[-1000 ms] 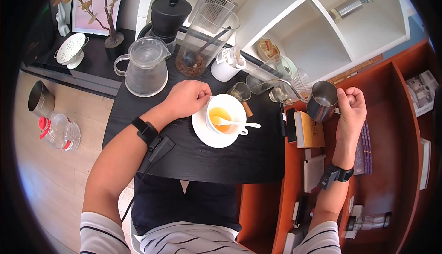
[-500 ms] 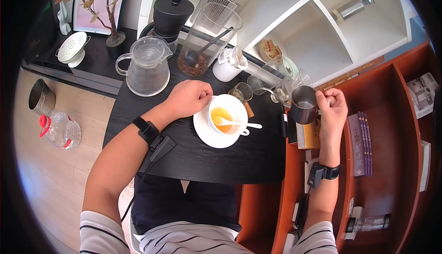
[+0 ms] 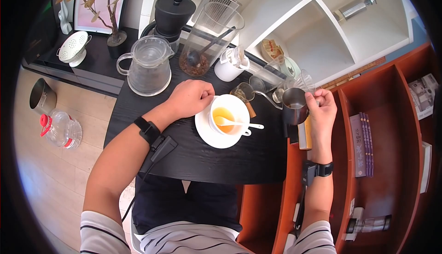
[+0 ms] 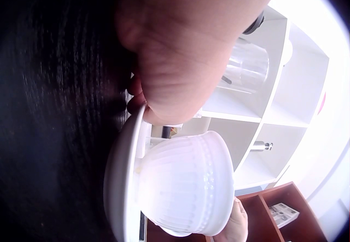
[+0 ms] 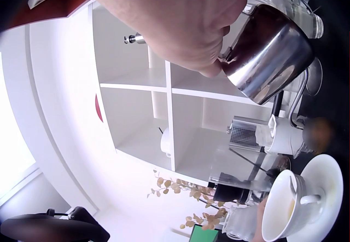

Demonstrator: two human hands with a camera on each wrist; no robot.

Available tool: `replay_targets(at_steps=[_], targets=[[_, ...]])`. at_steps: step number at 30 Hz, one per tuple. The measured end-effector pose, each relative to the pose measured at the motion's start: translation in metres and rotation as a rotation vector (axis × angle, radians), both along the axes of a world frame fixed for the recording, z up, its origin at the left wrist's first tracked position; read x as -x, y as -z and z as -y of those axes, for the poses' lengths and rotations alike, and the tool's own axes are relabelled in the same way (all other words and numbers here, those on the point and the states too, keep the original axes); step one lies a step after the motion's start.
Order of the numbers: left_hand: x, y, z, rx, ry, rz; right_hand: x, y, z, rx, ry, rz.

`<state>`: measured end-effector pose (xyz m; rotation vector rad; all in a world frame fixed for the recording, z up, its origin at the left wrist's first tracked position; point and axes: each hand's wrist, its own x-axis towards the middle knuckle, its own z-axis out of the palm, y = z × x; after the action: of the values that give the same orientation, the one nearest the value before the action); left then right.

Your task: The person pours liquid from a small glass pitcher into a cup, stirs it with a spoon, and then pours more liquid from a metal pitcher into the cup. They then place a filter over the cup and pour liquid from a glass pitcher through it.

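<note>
In the head view a white cup (image 3: 233,109) with yellow-orange liquid and a white spoon (image 3: 239,123) stands on a white saucer (image 3: 205,134). My left hand (image 3: 191,97) has its fingers curled at the saucer's upper left rim; the left wrist view shows fingertips at the saucer's edge (image 4: 130,160), partly hidden by the hand. My right hand (image 3: 323,109) grips the handle of a steel gooseneck pot (image 3: 294,106), raised right of the cup. The pot (image 5: 273,56) is tilted in the right wrist view, its thin spout (image 5: 298,99) pointing away from the hand.
Behind the cup stand a glass jug (image 3: 149,70), a black grinder (image 3: 174,17), a tall glass vessel (image 3: 195,63), a white mug (image 3: 227,70) and a small glass with a wooden handle (image 3: 243,92). Red-brown shelving (image 3: 382,116) lies to the right.
My right hand has carried the steel pot left, bringing its spout nearer the cup. My left hand has stayed at the saucer.
</note>
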<state>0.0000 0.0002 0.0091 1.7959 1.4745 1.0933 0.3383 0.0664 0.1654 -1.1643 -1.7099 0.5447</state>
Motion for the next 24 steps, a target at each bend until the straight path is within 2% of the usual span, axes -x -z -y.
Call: replay_targets(at_steps=[6, 11, 16, 24], targets=[[0.000, 0.001, -0.001, 0.003, 0.000, 0.002, -0.001, -0.032, 0.010, -0.054, 0.016, -0.037], [-0.001, 0.002, -0.001, -0.025, -0.003, 0.008, -0.010, -0.041, 0.006, -0.094, -0.016, -0.058], [-0.001, -0.001, 0.000, 0.015, -0.006, 0.008, 0.000, -0.011, 0.007, -0.036, -0.054, -0.081], [0.000, 0.000, 0.000, 0.004, 0.002, 0.010, -0.012, 0.027, 0.007, 0.083, 0.031, -0.253]])
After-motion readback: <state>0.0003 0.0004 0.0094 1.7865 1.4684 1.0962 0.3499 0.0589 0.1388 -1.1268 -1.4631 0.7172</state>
